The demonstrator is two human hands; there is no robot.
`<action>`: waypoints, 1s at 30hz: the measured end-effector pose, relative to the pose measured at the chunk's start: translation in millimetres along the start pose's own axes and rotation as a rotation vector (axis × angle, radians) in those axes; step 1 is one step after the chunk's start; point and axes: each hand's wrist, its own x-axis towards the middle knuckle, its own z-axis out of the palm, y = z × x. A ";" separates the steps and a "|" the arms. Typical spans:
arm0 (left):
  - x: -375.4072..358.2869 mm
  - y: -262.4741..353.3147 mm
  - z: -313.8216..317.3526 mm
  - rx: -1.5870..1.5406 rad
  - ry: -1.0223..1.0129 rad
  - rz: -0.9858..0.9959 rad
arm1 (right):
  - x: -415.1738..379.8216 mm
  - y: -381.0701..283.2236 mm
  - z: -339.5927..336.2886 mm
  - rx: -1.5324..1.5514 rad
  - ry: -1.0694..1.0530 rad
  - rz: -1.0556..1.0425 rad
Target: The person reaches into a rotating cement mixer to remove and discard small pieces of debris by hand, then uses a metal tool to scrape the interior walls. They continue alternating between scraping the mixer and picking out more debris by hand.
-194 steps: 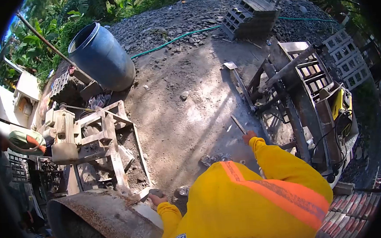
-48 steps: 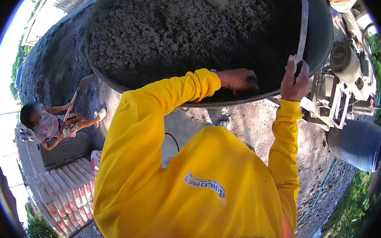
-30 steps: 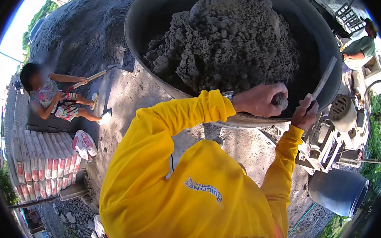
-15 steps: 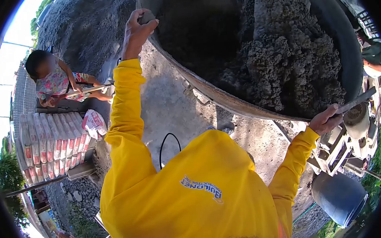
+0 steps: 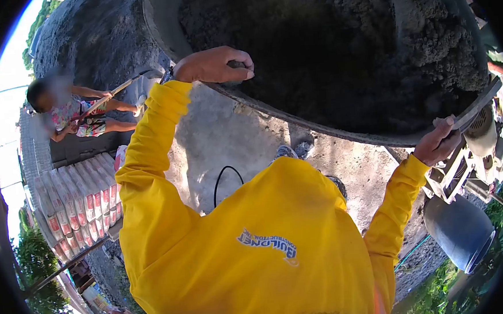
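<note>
A big round concrete mixer drum (image 5: 313, 129) opens in front of me, with dark, crumbly wet concrete (image 5: 429, 48) inside. At the drum's near left rim is my left hand (image 5: 217, 65), its fingers curled around a small grey lump (image 5: 235, 64). My right hand (image 5: 439, 141) is closed at the right end of the rim, gripping a flat grey bar (image 5: 479, 107) that points up and right. Shadow hides much of the drum's inside.
On the left a person (image 5: 81, 110) holds a long-handled shovel (image 5: 107, 97) beside a dark gravel heap (image 5: 94, 37). Stacked cement bags (image 5: 78, 196) stand below. To the right are a motor on a frame (image 5: 480, 123) and a blue barrel (image 5: 457, 231).
My left hand has moved right and down, over the drum's edge. My right hand stays on the bar, which now tilts more steeply. The concrete has shifted. The person's shovel has swung up.
</note>
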 end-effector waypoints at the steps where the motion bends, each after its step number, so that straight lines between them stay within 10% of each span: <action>1: 3.6 0.8 -0.9 0.076 0.005 0.062 | 1.1 -0.2 -1.3 -0.014 -0.008 -0.003; 12: 98.4 -40.4 -14.1 0.244 0.126 -0.163 | -1.5 10.0 1.6 0.063 0.005 -0.022; 21: 162.8 -52.9 50.2 0.661 -0.559 -0.276 | 3.0 18.3 -3.5 0.059 -0.018 -0.011; 30: 262.3 72.8 115.3 0.254 -0.200 0.325 | 2.4 18.2 -1.4 0.101 0.000 0.015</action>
